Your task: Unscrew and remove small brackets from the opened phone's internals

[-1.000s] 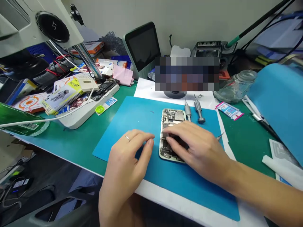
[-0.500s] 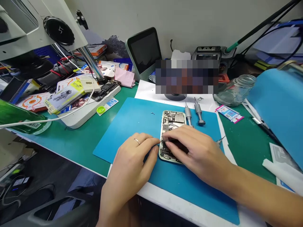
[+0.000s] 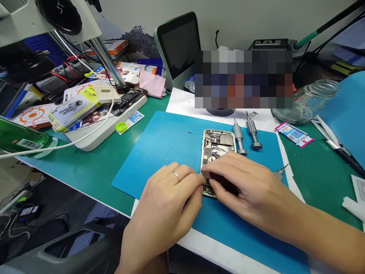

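An opened phone is lying just right of the frame's center, its inner parts facing up, on a blue mat that is covering part of the green table. The left hand, wearing a ring, is bending in from the lower center, its thumb and forefinger nearly closing at the phone's left edge; whether they are gripping anything cannot be told. The right hand is reaching in from the lower right and covering the phone's lower right part. Its thumb and forefinger are curling slightly apart, and a small brownish piece is showing at their tips; whether it is being pinched cannot be told.

Two gray screwdrivers are lying above the right hand, the nearer one just beside the phone. A glass jar is resting at the upper right, and a green bottle is lying at the left edge.
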`<state>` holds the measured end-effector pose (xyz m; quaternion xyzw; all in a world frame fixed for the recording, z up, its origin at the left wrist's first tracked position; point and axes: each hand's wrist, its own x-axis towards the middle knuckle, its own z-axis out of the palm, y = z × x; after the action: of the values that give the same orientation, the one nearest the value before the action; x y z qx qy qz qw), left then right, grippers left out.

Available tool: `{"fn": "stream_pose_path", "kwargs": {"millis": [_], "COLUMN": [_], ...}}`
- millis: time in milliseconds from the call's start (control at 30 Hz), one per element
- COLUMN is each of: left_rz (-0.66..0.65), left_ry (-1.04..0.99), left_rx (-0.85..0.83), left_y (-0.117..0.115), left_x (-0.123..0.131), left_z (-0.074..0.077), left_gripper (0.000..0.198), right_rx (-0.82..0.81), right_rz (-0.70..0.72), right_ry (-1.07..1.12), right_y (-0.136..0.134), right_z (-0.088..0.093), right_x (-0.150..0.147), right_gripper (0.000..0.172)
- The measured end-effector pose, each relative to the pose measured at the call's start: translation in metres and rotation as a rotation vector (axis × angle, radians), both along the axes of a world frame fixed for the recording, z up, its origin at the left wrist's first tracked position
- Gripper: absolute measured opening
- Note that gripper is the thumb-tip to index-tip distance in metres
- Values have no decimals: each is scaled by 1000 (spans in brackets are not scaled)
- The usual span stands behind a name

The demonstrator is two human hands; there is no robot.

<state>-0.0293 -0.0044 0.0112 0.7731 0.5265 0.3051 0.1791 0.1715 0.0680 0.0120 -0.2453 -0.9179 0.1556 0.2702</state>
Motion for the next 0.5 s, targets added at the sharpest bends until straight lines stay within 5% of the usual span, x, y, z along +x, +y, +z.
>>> {"fn": "stream_pose_path", "kwargs": {"millis": [500], "left_rz": [21], "left_ry": [25], "left_rx": [5], "left_y": [-6], "left_x": [-3], "left_z": [-2], "left_gripper": [18], "right_rx": [-15], "right_rz": [5], "right_ry": [9], "right_y": [0], "right_z": [1], "right_x": [3], "right_gripper": [9]}}
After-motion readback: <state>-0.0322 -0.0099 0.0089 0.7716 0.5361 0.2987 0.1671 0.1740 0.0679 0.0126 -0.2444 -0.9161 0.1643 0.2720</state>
